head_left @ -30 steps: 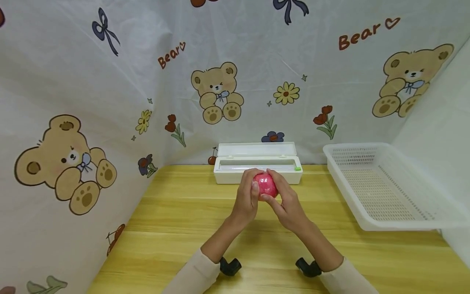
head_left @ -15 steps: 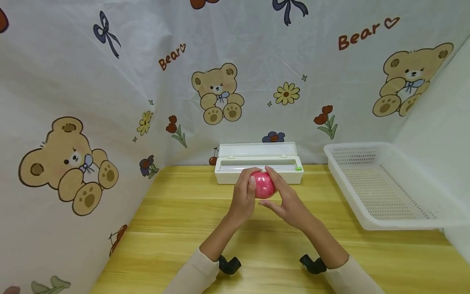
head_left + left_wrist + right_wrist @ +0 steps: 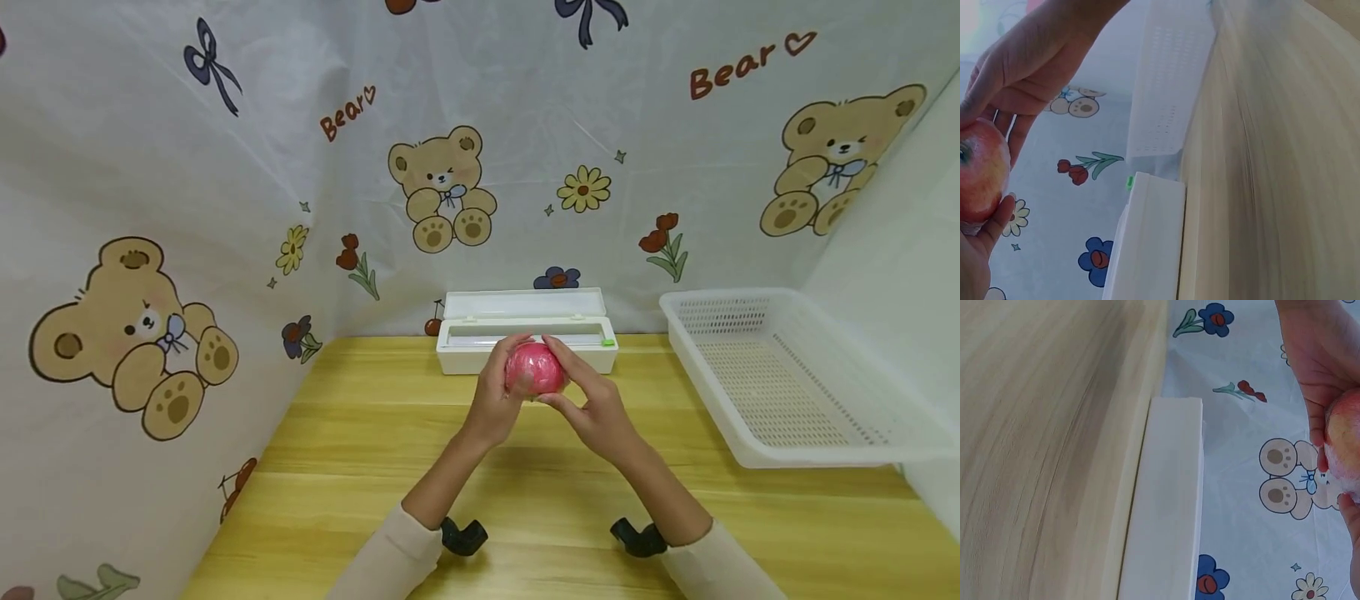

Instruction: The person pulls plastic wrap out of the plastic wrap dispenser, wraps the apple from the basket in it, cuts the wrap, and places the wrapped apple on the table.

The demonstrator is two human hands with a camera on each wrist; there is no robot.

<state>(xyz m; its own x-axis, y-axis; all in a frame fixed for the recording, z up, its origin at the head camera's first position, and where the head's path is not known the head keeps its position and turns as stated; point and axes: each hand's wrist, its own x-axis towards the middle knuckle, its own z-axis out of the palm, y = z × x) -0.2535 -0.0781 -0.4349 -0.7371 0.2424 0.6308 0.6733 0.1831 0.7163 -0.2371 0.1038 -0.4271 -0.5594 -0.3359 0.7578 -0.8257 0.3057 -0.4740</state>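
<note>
A red apple [image 3: 536, 368] with a shiny clear film over it is held up between both hands, above the table. My left hand [image 3: 495, 404] grips it from the left, thumb lying across the near side. From the right, my right hand [image 3: 600, 417] holds it between thumb and fingers. In the left wrist view the stem hollow of the apple [image 3: 982, 169] shows, with film bunched at its lower edge. Behind the hands stands a white cling film dispenser [image 3: 487, 362], its lid raised, with a roll inside and a green slider at its right end.
A white perforated plastic basket [image 3: 750, 433] stands at the right of the wooden table [image 3: 360, 467]. A white cloth [image 3: 525, 100] printed with bears and flowers hangs at the back and left, close behind the dispenser.
The apple has turned in the hands and sits slightly higher. The left thumb has shifted across its front; the right thumb parted from it and is back against its lower edge.
</note>
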